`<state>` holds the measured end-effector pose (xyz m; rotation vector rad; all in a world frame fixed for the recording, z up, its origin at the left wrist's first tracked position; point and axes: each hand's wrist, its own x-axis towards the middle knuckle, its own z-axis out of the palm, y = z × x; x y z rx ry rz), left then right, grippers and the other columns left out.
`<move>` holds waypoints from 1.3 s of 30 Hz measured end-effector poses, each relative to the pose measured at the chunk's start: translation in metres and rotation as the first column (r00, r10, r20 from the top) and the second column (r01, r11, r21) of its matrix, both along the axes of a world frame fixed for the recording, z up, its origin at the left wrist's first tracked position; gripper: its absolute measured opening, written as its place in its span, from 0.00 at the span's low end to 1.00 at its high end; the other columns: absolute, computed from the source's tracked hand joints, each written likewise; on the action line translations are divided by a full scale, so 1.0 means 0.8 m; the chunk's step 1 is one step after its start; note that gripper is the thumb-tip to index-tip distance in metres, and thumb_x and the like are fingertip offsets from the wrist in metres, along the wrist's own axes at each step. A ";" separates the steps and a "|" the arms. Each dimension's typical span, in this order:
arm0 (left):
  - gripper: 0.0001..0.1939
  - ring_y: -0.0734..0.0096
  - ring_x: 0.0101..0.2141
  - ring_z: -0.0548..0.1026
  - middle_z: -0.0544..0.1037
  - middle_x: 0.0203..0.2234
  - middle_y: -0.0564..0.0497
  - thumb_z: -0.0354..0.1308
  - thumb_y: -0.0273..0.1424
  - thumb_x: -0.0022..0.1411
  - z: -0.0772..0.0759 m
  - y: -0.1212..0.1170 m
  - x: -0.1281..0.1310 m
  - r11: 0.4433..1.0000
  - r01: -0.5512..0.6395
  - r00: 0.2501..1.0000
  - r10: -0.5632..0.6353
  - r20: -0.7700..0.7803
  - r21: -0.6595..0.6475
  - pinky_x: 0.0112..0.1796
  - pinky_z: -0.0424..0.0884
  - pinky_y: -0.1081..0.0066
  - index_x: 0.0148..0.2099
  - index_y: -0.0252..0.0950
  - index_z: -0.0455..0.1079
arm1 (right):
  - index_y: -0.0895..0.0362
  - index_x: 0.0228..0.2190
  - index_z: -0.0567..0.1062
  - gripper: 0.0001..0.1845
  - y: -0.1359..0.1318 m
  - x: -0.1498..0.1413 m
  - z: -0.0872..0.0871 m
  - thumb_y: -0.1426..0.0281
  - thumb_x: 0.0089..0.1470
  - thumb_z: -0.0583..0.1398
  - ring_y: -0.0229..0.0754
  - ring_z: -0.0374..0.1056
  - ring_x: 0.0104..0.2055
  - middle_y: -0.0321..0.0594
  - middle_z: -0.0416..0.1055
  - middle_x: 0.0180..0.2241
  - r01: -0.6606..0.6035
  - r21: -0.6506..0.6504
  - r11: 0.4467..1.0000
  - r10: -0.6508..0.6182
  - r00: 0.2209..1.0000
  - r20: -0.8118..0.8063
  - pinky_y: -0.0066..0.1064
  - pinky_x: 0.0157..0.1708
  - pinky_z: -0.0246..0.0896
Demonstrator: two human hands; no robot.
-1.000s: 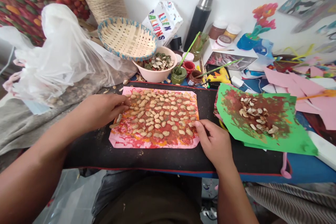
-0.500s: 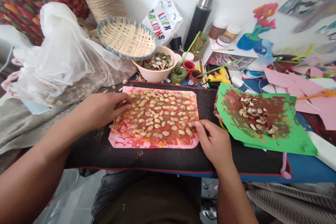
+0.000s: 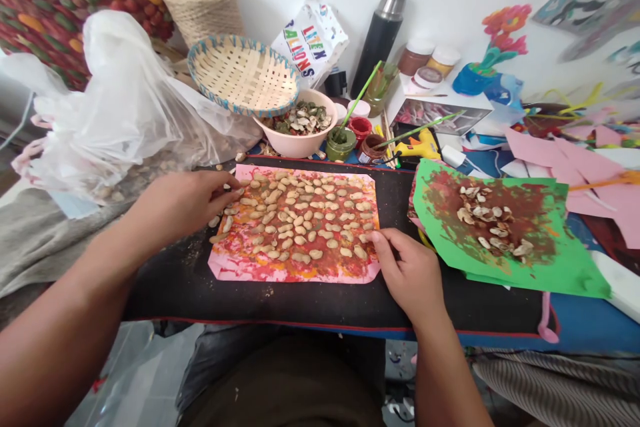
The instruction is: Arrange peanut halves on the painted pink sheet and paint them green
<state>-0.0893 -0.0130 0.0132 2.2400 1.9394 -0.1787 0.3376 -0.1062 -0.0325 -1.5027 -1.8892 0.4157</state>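
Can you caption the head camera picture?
Left hand and right hand at opposite edges of a paint-smeared pink sheet dotted with peanuts.

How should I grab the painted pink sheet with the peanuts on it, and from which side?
Probably by its left and right edges, toward the two corners closest to you, coming in from both sides. The pink sheet lies roughly flat, and the peanuts leave those corners bare. Keep it level, since they may be loose.

Beneath the left hand and right hand, a blue table carries a red-edged black mat, with painted pink paper between the hands, green sheets beside the right one, and a pale bowl beyond both.
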 end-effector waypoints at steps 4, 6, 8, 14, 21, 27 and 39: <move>0.31 0.43 0.44 0.88 0.94 0.50 0.39 0.50 0.55 0.80 -0.004 -0.002 0.006 0.999 0.027 0.999 -0.026 -0.026 0.035 0.40 0.69 0.60 0.60 0.45 0.89 | 0.50 0.37 0.86 0.20 0.000 0.000 0.000 0.60 0.84 0.61 0.50 0.89 0.35 0.41 0.92 0.36 -0.003 0.009 1.000 0.003 1.000 0.004 0.35 0.37 0.74; 0.31 0.43 0.44 0.88 0.94 0.50 0.39 0.48 0.54 0.81 -0.003 -0.004 0.010 0.998 0.037 0.999 -0.035 -0.037 0.043 0.39 0.69 0.60 0.59 0.45 0.90 | 0.50 0.37 0.87 0.20 0.000 0.000 0.000 0.61 0.83 0.62 0.50 0.90 0.36 0.41 0.93 0.37 -0.005 0.007 1.000 0.005 1.000 0.005 0.35 0.37 0.74; 0.32 0.43 0.43 0.88 0.94 0.48 0.38 0.48 0.54 0.81 -0.003 -0.005 0.012 0.998 0.035 0.999 -0.033 -0.037 0.044 0.38 0.68 0.59 0.57 0.45 0.90 | 0.50 0.38 0.87 0.19 0.000 0.000 -0.001 0.62 0.83 0.62 0.50 0.90 0.36 0.41 0.93 0.37 -0.006 0.007 1.000 0.006 1.000 0.001 0.35 0.37 0.74; 0.32 0.45 0.41 0.87 0.94 0.46 0.40 0.49 0.56 0.76 0.001 -0.004 0.012 0.999 0.001 0.998 -0.003 0.060 0.042 0.40 0.68 0.59 0.54 0.46 0.90 | 0.50 0.37 0.86 0.19 -0.001 -0.002 0.001 0.61 0.83 0.62 0.49 0.89 0.35 0.40 0.91 0.35 -0.006 -0.006 1.000 0.006 1.000 -0.006 0.35 0.37 0.73; 0.33 0.55 0.29 0.79 0.88 0.31 0.49 0.53 0.61 0.72 0.003 0.006 0.016 0.994 -0.041 0.981 0.060 0.185 -0.105 0.37 0.66 0.61 0.52 0.45 0.90 | 0.50 0.38 0.87 0.19 -0.002 -0.001 0.002 0.61 0.83 0.62 0.50 0.89 0.35 0.41 0.92 0.36 -0.006 -0.012 1.000 0.006 1.000 -0.011 0.34 0.37 0.74; 0.29 0.57 0.29 0.76 0.83 0.26 0.51 0.54 0.59 0.74 0.002 0.016 0.017 0.991 -0.045 0.986 0.064 0.153 -0.122 0.35 0.63 0.63 0.48 0.44 0.87 | 0.50 0.37 0.87 0.20 -0.001 0.001 0.000 0.60 0.83 0.62 0.50 0.89 0.36 0.42 0.92 0.37 -0.009 -0.028 1.000 0.009 1.000 -0.010 0.35 0.37 0.74; 0.29 0.54 0.33 0.81 0.89 0.36 0.47 0.55 0.59 0.74 0.006 0.005 0.018 0.993 -0.104 0.987 0.110 0.118 -0.058 0.36 0.65 0.63 0.56 0.44 0.84 | 0.50 0.38 0.87 0.19 -0.002 0.001 0.001 0.60 0.83 0.62 0.51 0.90 0.37 0.42 0.92 0.37 -0.005 -0.039 0.999 0.004 1.000 -0.017 0.35 0.39 0.76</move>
